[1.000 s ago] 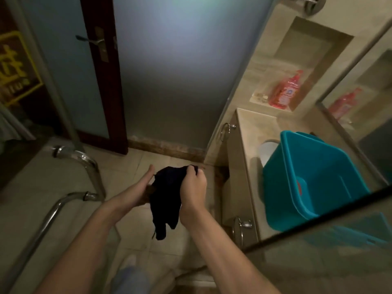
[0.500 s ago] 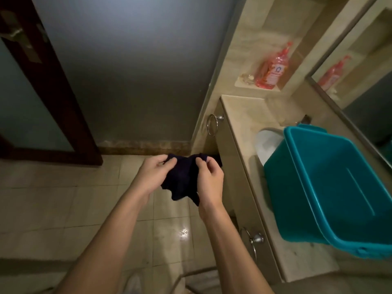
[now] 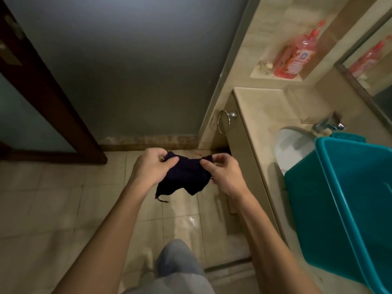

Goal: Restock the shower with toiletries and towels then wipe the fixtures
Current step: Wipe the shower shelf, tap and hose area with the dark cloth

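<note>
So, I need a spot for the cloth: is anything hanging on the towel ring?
No, the towel ring hangs bare; the left hand and right hand pinch the dark cloth.

One cloth (image 3: 184, 177), one tub (image 3: 360, 200), one bottle (image 3: 301, 54), one towel ring (image 3: 218, 123).

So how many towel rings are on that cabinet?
1: a round chrome towel ring on the beige cabinet front, near the wall corner. Another may be hidden behind the right forearm.
</note>
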Demonstrator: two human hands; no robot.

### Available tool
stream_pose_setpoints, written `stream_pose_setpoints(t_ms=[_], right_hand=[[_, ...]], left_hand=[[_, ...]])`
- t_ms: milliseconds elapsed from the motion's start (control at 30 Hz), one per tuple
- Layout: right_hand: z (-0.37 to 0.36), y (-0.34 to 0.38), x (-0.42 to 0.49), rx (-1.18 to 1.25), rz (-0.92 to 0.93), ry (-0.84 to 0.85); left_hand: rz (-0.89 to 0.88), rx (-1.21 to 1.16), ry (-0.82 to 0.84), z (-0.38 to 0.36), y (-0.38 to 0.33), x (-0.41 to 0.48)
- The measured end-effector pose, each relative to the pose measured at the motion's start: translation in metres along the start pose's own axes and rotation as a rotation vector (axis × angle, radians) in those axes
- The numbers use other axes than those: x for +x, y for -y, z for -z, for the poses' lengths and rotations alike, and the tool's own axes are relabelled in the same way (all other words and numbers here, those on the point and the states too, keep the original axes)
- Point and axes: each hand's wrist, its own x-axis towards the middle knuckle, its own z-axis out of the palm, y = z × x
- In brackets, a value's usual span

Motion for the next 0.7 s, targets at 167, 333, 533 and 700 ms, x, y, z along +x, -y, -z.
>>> stream_pose_setpoints(t_ms=[167,333,533,700], right_hand=[[0.052,0.036,0.055,-0.148,0.083,0.197],[0.111,0.045,0.146,-0.589,0.157,0.13],[0.188,0.055,0.229,-0.507,0.035,-0.021],[0.255,0.055,0.264,-0.426,-0.045,-0.234]], left_hand=[[0.072,-0.25,0.104,-0.002,-0.06,0.057],[0.068,-0.135,0.459,-0.03,-0.124,0.149],[-0.288,0.507,0.668,-0.105,-0.219,0.243],[-0.623,0.706,0.572,-0.161,-0.301,0.295]])
